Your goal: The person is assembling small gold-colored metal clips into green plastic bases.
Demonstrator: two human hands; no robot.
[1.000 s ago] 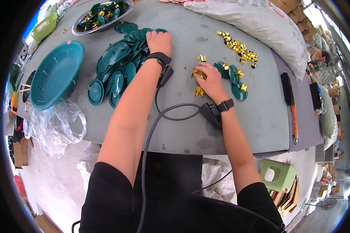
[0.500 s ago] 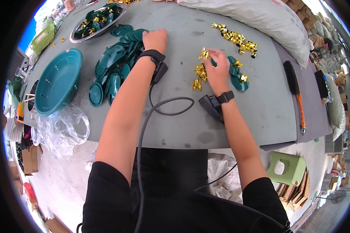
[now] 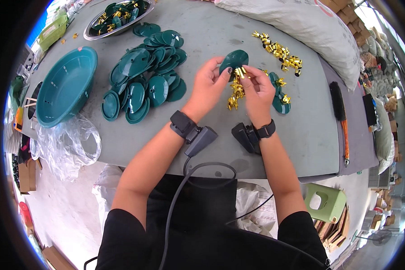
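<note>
My left hand (image 3: 208, 85) pinches a dark green plastic disc (image 3: 235, 59) by its edge above the table. My right hand (image 3: 259, 95) holds a small shiny gold clip-like piece (image 3: 240, 72) against the disc's lower edge; whether the two are joined I cannot tell. Under and beside my hands lies a small heap of gold pieces (image 3: 233, 100). Just right of my right hand are green discs with gold pieces on them (image 3: 281, 105). To the left spreads a big pile of loose green discs (image 3: 135, 63).
A teal oval basin (image 3: 67, 85) stands at the left, above a clear plastic bag (image 3: 72, 146). Behind it is a metal bowl (image 3: 119, 29) of discs and gold pieces. More gold pieces (image 3: 281, 53), a white sack (image 3: 297, 22) and a brush (image 3: 341, 117) lie far and right.
My left hand has come from the disc pile to the middle, bringing one green disc. My right hand has moved slightly down with a gold piece, now meeting the disc.
</note>
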